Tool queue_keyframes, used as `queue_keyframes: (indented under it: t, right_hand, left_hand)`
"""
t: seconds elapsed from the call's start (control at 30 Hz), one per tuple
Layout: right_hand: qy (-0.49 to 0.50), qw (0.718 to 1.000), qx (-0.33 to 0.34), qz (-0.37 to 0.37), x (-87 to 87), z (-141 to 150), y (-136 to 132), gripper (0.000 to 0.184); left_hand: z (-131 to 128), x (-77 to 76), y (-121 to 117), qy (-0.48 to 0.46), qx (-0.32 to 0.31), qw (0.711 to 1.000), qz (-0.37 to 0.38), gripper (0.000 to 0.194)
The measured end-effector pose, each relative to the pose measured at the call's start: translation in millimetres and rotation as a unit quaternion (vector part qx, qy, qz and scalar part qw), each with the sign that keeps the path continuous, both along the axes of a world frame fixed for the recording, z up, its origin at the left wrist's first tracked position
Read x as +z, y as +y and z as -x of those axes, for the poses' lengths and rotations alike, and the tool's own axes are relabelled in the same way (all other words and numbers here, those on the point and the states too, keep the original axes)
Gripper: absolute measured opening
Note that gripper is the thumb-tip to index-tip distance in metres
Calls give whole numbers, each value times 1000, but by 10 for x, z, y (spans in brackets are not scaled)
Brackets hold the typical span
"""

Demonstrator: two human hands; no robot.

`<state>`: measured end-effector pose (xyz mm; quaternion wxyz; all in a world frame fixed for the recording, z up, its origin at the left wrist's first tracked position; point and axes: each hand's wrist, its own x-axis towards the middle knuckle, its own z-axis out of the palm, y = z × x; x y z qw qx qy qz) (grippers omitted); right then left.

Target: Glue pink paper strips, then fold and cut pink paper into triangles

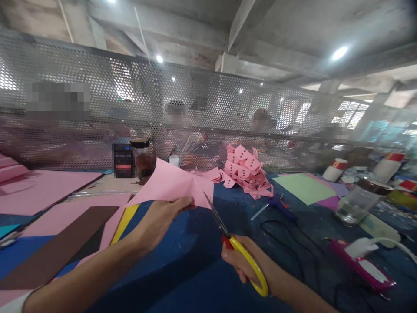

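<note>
Mid-frame: my left hand (163, 219) pinches the pink sheet (176, 180), my right hand (249, 261) grips scissors (224, 230) at its right edge. I'd hold it taut, cut slowly, clear of fingers.

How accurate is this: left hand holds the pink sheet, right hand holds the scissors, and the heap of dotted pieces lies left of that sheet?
One error: the head view shows the heap of dotted pieces to the right of the pink sheet. The left hand does hold the sheet, the right hand the scissors.
</note>
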<state>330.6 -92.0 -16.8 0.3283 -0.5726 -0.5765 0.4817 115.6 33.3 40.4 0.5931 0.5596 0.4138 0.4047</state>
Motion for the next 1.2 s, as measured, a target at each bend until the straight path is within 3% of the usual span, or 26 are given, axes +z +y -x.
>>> queue_keyframes:
  t: [0.33, 0.7, 1.2]
  right_hand:
    - [-40, 999, -17, 28, 172, 62, -11, 27]
    - [-39, 999, 4, -6, 115, 33, 2, 34]
    - [-54, 999, -6, -1, 94, 28, -18, 32]
  left_hand:
    - [-2, 9, -13, 5, 4, 1000, 13, 19]
    - [7, -8, -30, -12, -23, 998, 51, 23]
    - [5, 9, -30, -9, -13, 1000, 20, 21]
